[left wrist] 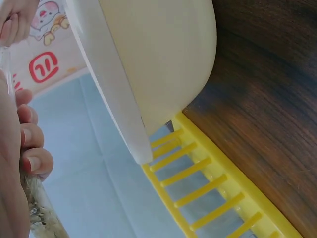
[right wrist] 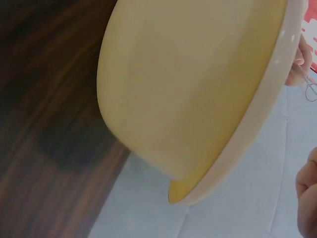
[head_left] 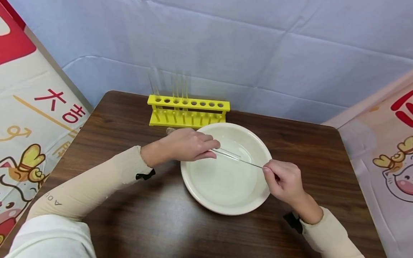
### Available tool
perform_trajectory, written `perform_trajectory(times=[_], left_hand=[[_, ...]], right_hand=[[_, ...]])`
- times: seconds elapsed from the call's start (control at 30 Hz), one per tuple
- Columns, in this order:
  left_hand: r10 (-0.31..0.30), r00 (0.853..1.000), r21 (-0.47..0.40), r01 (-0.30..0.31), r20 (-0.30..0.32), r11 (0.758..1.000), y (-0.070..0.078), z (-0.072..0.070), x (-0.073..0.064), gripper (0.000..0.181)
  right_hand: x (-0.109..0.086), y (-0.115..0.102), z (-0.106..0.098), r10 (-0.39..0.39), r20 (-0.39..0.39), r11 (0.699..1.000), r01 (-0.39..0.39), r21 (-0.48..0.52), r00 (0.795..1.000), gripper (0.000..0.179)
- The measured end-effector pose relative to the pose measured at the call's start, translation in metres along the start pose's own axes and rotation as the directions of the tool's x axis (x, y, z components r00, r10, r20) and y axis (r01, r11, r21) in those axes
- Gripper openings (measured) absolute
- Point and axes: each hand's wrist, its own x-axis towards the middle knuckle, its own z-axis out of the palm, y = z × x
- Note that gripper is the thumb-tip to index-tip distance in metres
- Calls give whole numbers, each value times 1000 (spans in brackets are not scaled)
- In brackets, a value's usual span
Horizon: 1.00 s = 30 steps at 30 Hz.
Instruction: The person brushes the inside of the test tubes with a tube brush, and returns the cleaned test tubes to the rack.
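Observation:
My left hand (head_left: pixel 193 145) grips a clear glass test tube (head_left: pixel 229 154), slanted over the white basin (head_left: pixel 190 186) with its open end toward the right. My right hand (head_left: pixel 284 179), at the basin's right rim, holds the thin wire handle (head_left: pixel 251 164) of a test tube brush in curled fingers. That wire runs into the tube's mouth. In the left wrist view, pale brush bristles (left wrist: pixel 42 210) show inside the glass beyond my left fingers. Only part of my right hand (right wrist: pixel 308 198) appears at the edge of the right wrist view.
Behind the basin stands a yellow test tube rack (head_left: pixel 188 103), close to its far rim. Three clear test tubes (head_left: pixel 175 86) stand in its left holes. The dark wooden table (head_left: pixel 145 222) ends at a pale cloth wall (head_left: pixel 245 53); printed panels hang at both sides.

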Motion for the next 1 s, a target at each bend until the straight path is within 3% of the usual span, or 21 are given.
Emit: perform_trajectory(times=[0.17, 0.23, 0.27, 0.33, 0.43, 0.5, 0.53, 0.6, 0.67, 0.87, 1.0], left_hand=[[11, 999, 18, -10, -31, 1000, -1, -2, 1, 24], [10, 999, 28, -9, -33, 1000, -1, -2, 1, 25], [6, 999, 34, -5, -31, 999, -2, -2, 0, 25], [-6, 1000, 43, 7, -26, 999, -4, -2, -1, 26], [-23, 1000, 50, 23, -16, 998, -6, -2, -4, 26], [-23, 1000, 51, 24, -19, 998, -7, -2, -5, 25], [-18, 1000, 53, 20, -24, 998, -8, -2, -5, 25], [-11, 999, 61, 13, -39, 998, -8, -1, -6, 25], [-7, 999, 70, 11, -51, 997, -9, -1, -6, 25], [-27, 999, 69, 29, -39, 997, -10, -1, -8, 24], [-39, 999, 65, 40, -26, 997, -11, -2, -10, 25]], right_hand=[[-8, -3, -5, 204, -5, 976, -203, 81, 979, 40], [-9, -7, -8, 318, 31, 938, -319, 135, 948, 40], [-9, -9, -10, 385, 58, 906, -389, 165, 921, 41], [-7, -15, -14, 521, 132, 813, -538, 222, 843, 43], [-4, -22, -19, 666, 255, 620, -710, 334, 701, 45], [-2, -23, -22, 708, 309, 504, -761, 409, 635, 46], [-1, -23, -22, 716, 332, 455, -770, 446, 615, 46], [0, -22, -24, 716, 367, 380, -772, 509, 594, 46], [-1, -21, -25, 709, 394, 328, -768, 549, 585, 45], [-4, -16, -30, 683, 473, 243, -784, 571, 556, 44], [-6, -14, -34, 659, 535, 149, -788, 597, 529, 42]])
